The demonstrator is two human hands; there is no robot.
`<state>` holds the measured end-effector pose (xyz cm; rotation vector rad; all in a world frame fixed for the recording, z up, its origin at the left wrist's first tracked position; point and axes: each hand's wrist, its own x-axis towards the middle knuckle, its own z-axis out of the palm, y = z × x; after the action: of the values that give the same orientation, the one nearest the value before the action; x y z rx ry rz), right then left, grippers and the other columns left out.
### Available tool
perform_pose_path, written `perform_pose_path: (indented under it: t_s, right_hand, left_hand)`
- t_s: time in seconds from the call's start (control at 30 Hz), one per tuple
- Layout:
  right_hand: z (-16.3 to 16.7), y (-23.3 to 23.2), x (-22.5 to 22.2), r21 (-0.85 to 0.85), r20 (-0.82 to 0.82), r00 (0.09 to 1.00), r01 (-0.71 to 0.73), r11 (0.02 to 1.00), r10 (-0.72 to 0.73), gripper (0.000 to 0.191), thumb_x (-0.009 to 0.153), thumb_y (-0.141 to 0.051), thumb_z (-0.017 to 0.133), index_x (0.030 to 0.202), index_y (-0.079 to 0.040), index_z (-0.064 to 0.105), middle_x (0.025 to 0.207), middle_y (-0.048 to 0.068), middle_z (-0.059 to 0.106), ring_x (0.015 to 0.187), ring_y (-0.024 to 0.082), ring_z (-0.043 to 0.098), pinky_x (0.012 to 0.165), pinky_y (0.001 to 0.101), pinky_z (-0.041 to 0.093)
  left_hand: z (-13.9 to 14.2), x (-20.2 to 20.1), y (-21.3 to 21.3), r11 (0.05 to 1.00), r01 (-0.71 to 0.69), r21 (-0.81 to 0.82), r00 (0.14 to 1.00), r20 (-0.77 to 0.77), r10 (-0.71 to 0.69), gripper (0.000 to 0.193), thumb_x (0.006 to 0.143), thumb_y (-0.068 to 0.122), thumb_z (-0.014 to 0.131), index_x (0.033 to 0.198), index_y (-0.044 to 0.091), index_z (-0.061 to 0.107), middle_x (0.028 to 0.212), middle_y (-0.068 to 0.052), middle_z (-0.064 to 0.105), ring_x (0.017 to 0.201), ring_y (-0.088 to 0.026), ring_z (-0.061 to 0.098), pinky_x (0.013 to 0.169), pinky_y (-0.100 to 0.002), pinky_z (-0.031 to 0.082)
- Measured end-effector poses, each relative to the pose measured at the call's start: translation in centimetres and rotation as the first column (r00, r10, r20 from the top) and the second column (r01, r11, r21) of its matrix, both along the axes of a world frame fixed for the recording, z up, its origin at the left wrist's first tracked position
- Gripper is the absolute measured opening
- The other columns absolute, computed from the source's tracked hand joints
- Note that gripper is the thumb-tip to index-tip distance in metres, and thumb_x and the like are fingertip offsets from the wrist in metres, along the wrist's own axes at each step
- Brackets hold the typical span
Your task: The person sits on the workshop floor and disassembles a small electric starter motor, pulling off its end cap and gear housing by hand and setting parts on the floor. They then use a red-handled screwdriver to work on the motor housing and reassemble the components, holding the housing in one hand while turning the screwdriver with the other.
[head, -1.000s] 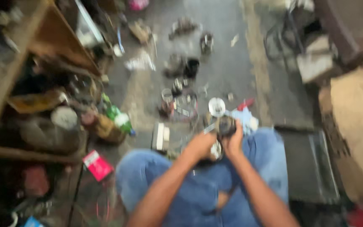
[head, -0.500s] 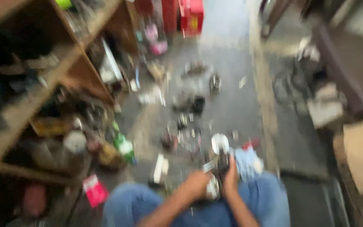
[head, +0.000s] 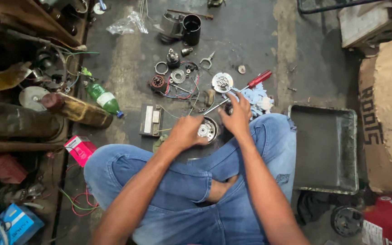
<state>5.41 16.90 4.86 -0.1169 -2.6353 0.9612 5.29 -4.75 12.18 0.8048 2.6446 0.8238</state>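
The picture was blurry a moment ago and now it is sharp, and the head has tipped down, so the red boxes far off have gone out of view. The two hands have stayed at the same round silver metal motor part point(head: 206, 130), which sits on the floor just in front of the crossed legs in blue jeans point(head: 169, 181). The left hand point(head: 186, 131) is curled over the part's left edge. The right hand point(head: 237, 115) is curled too, touching its right side, but I cannot tell just what its fingers pinch.

Counting now: one red-handled screwdriver point(head: 250, 84) lies just past the right hand, one round silver disc with holes point(head: 222, 82) beside it, one green plastic bottle point(head: 104, 98) on the left, one small pink box point(head: 80, 149) by the knee, one flat grey metal tray point(head: 324, 149) on the right, one black cup-shaped metal can point(head: 191, 28) far up the grey concrete floor point(head: 128, 68)
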Motion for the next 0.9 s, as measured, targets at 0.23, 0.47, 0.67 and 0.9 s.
perform_pose_path:
  t_s: [0.23, 0.47, 0.67, 0.9]
  right_hand:
    - [-2.3, -0.7, 0.2, -0.663, 0.326, 0.878, -0.051, 0.747, 0.350, 0.038, 0.100, -0.032, 0.061, 0.124, -0.003, 0.068, 0.113, 0.010, 0.072, 0.109, 0.019, 0.065, 0.096, 0.0316, 0.050]
    - [-3.3, -1.1, 0.7, -0.624, 0.279, 0.884, -0.130, 0.771, 0.375, 0.039, 0.105, -0.031, 0.055, 0.123, 0.002, 0.067, 0.118, 0.011, 0.070, 0.114, 0.019, 0.063, 0.101, 0.0306, 0.046]
    - [-2.1, -0.6, 1.2, -0.610, 0.269, 0.919, -0.068, 0.790, 0.287, 0.031, 0.103, -0.025, 0.059, 0.119, 0.000, 0.068, 0.100, 0.007, 0.070, 0.093, 0.016, 0.063, 0.083, 0.0298, 0.050]
    - [1.4, 1.1, 1.8, -0.684, 0.067, 0.997, 0.013, 0.729, 0.045, 0.018, 0.101, -0.011, 0.065, 0.116, -0.002, 0.071, 0.098, 0.002, 0.071, 0.085, 0.008, 0.064, 0.074, 0.0242, 0.052]
  left_hand:
    - [0.0, 0.4, -0.2, 0.993, -0.119, -0.001, 0.993, 0.007, 0.119, 0.054, 0.059, 0.034, 0.090, 0.096, 0.001, 0.068, 0.084, -0.026, 0.072, 0.082, -0.046, 0.070, 0.075, -0.053, 0.057]
    - [0.5, 0.5, 0.4, 0.989, -0.141, 0.046, 0.990, -0.002, 0.141, 0.053, 0.063, 0.033, 0.088, 0.101, 0.002, 0.070, 0.089, -0.024, 0.074, 0.086, -0.043, 0.071, 0.077, -0.050, 0.057]
    - [-2.7, -1.3, -1.2, 0.765, -0.519, 0.382, 0.855, 0.243, 0.459, 0.035, 0.084, 0.033, 0.078, 0.107, 0.007, 0.075, 0.089, -0.015, 0.075, 0.081, -0.028, 0.072, 0.073, -0.040, 0.056]
    - [-8.4, -5.3, -1.2, 0.490, -0.702, 0.517, 0.676, 0.700, 0.231, 0.037, 0.094, 0.029, 0.062, 0.120, 0.003, 0.067, 0.101, -0.006, 0.071, 0.082, -0.017, 0.068, 0.068, -0.031, 0.053]
